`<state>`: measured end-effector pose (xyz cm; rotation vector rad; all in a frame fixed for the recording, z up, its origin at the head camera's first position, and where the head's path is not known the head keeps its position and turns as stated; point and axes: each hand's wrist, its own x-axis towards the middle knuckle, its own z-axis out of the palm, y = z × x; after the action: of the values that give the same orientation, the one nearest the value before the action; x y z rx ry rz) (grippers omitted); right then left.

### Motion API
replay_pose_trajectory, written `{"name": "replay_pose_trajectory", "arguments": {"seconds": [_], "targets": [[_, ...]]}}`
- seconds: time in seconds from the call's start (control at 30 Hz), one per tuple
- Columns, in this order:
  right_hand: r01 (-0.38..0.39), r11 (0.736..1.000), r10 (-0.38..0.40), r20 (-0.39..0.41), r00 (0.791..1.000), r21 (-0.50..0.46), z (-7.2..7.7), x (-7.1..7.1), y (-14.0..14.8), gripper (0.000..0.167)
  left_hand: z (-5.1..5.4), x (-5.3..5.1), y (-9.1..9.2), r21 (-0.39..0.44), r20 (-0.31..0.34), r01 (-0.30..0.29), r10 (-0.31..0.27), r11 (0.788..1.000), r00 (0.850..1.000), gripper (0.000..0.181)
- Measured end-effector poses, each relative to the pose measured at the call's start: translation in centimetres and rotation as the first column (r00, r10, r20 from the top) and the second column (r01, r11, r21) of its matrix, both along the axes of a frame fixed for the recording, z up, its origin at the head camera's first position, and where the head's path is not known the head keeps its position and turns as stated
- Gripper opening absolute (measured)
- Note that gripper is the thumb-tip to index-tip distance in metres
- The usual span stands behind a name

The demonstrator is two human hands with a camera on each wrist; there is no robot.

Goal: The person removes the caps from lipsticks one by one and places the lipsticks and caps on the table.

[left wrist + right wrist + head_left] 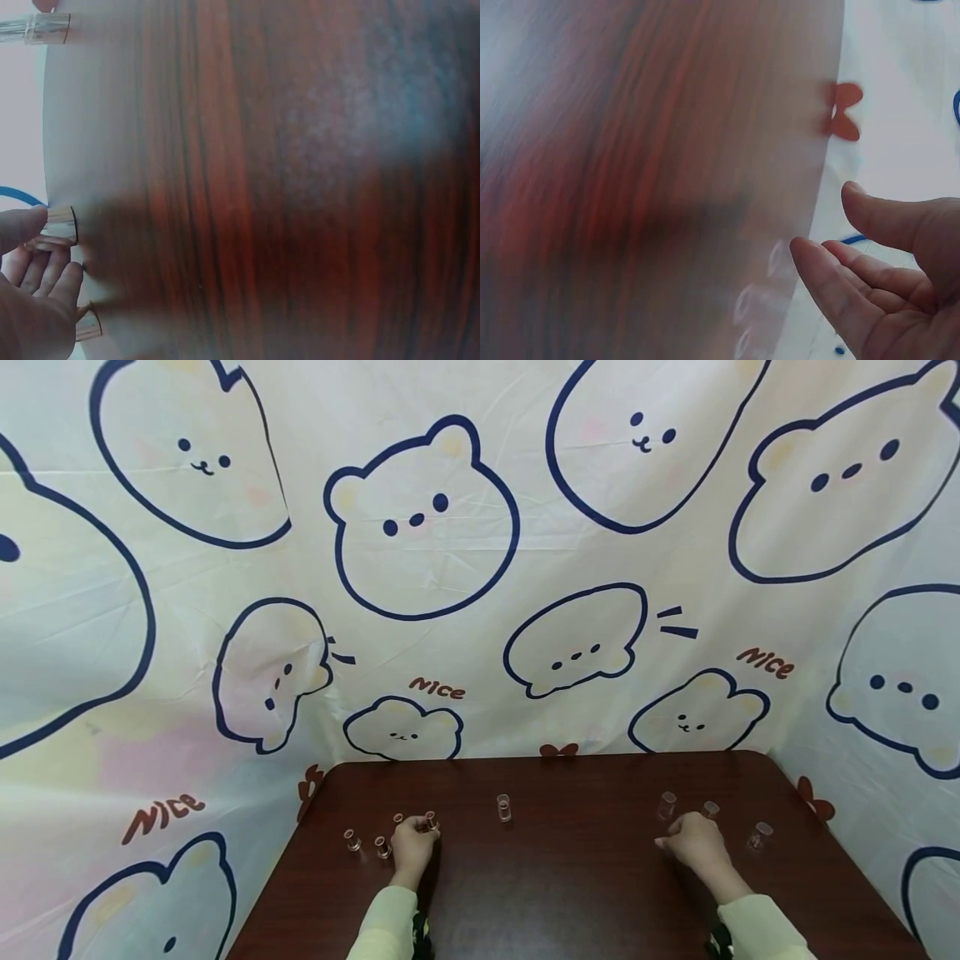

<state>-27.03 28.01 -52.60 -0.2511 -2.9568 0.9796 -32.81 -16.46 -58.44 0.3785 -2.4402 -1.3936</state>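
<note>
My left hand [412, 852] is over the left part of the table, pinching a small shiny cup [63, 225] between thumb and fingers. Close around it stand several similar copper-tinted cups, among them one cup [352, 839] at the far left and another [382, 847] just beside the hand. On the right, my right hand [693, 842] hovers near three clear cups; thumb and fingers [821, 274] are apart with nothing between them. One clear cup [667, 804] is behind that hand, a second [710, 810] is partly covered by it, and a third [759, 836] stands to its right.
A single cup [504, 807] stands near the back middle of the dark wooden table [555, 877]. Behind and at both sides hangs a pale curtain [480, 652] with cartoon animal outlines, meeting the table's edges.
</note>
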Motion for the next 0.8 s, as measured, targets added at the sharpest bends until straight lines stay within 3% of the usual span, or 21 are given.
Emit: {"name": "replay_pose_trajectory", "arguments": {"seconds": [0.4,0.8], "targets": [[-0.105,0.993,0.102,-0.069,0.992,-0.055,1.4,-2.3,-6.8,0.035,0.0,0.2,-0.1,-0.009,0.004,-0.007,0.007,1.000,1.000,0.019],[-0.195,0.977,0.182,-0.141,0.973,-0.085,1.2,-3.9,-12.2,0.037,-0.3,0.2,-0.1,-0.034,-0.015,-0.008,0.008,0.999,1.000,0.018]]}}
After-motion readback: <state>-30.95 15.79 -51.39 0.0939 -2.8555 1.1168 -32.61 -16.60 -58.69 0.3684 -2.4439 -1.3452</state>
